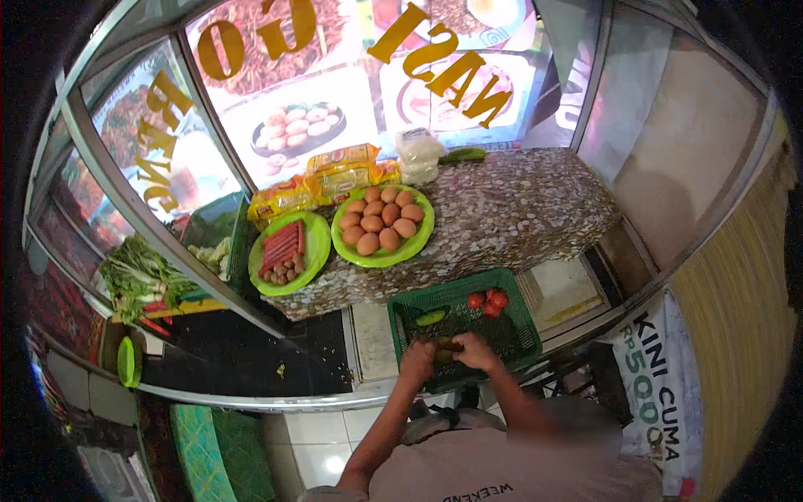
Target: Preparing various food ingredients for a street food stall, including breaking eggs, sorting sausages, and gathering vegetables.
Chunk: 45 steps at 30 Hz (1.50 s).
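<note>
Over the near part of a green plastic basket (396, 314), my left hand (418, 361) and my right hand (475, 352) are close together. Both hold a small brownish-green item (446, 351) between their fingers; its exact kind cannot be told. Inside the basket, a cut piece of cucumber (430, 317) lies at the left and several red tomatoes (489, 302) sit at the far right. Behind the basket, a green plate (429, 235) on the pebbled stone-pattern counter holds several brown eggs (390, 214). Another green plate (322, 251) beside it bears red sausages (283, 243) and small meatballs (283, 271).
Yellow noodle packs (342, 169), white wrapped packs (418, 154) and a green vegetable (463, 155) line the pebbled counter (521, 201) by the glass. Leafy greens (141, 273) and a green crate (219, 232) stand left. A metal edge (263, 401) borders the black worktop (251, 351).
</note>
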Each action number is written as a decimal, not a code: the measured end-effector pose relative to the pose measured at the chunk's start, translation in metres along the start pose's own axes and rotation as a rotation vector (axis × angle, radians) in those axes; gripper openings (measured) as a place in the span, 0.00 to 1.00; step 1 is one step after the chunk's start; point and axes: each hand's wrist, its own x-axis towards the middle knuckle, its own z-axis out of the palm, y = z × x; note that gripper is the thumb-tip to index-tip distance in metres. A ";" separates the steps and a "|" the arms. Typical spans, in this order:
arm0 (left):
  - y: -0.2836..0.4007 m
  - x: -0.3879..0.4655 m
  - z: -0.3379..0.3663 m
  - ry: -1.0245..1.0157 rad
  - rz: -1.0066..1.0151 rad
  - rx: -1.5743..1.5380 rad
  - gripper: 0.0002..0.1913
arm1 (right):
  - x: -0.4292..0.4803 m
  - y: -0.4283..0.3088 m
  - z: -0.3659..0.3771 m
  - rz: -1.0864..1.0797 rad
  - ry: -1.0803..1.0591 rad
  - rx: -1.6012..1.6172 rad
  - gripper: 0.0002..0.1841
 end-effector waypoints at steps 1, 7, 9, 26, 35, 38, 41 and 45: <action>-0.002 0.000 -0.001 0.003 0.014 0.015 0.14 | 0.001 -0.002 0.001 -0.006 0.019 0.007 0.19; -0.002 -0.005 -0.007 0.012 0.006 -0.017 0.12 | 0.003 -0.007 -0.001 0.189 -0.140 0.096 0.19; -0.009 -0.002 -0.003 -0.085 -0.014 0.026 0.13 | 0.002 -0.005 0.001 0.028 -0.151 0.140 0.21; 0.014 0.010 -0.036 -0.028 -0.163 -1.059 0.16 | -0.045 -0.043 -0.039 0.344 0.174 0.765 0.18; 0.064 0.046 -0.077 0.107 -0.121 -1.118 0.10 | -0.033 -0.050 -0.106 0.148 0.310 0.764 0.17; 0.088 0.063 -0.096 0.124 -0.140 -1.191 0.14 | -0.019 -0.049 -0.136 0.159 0.305 0.868 0.16; 0.099 0.088 -0.109 0.211 -0.132 -1.140 0.14 | 0.000 -0.063 -0.172 0.096 0.259 1.036 0.16; 0.109 0.135 -0.128 0.360 -0.041 -1.054 0.15 | 0.048 -0.054 -0.213 -0.097 0.325 0.777 0.16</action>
